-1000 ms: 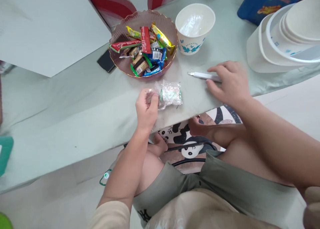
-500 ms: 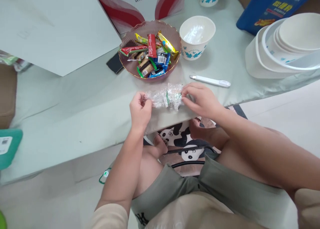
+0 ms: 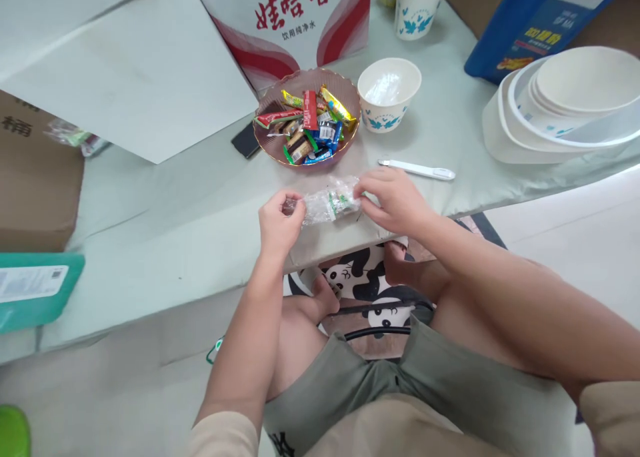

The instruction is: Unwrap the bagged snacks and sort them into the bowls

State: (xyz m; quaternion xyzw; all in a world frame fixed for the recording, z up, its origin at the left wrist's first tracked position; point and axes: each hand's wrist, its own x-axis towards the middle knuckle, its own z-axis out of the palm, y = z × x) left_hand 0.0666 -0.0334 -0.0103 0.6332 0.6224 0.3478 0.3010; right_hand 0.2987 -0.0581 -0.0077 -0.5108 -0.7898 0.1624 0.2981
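Note:
Between my hands, just over the table's front edge, stretches a crinkled clear plastic wrapper (image 3: pixel 320 207) with green print. My left hand (image 3: pixel 281 220) pinches its left end between thumb and fingers. At the opposite end, my right hand (image 3: pixel 387 197) grips the wrapper with its fingertips. Whatever the wrapper may contain cannot be made out. Right behind it stands a pinkish scalloped glass bowl (image 3: pixel 306 162) holding several wrapped snacks (image 3: pixel 315 127). A white utility knife (image 3: pixel 417 170) lies just beyond my right hand.
A paper bowl (image 3: pixel 387 114) with clear plastic inside stands beside the glass bowl. Stacked white tubs (image 3: pixel 520 137) and a blue jug (image 3: pixel 525 30) are at the right. A red-and-white carton (image 3: pixel 295 17), a black phone-like object (image 3: pixel 245 140) and a green container (image 3: pixel 45 310) are also around.
The view has shifted, so the table things appear lower and more of the carton shows. The wrapper looks flatter and less bunched between my hands, which keep hold of its two ends.

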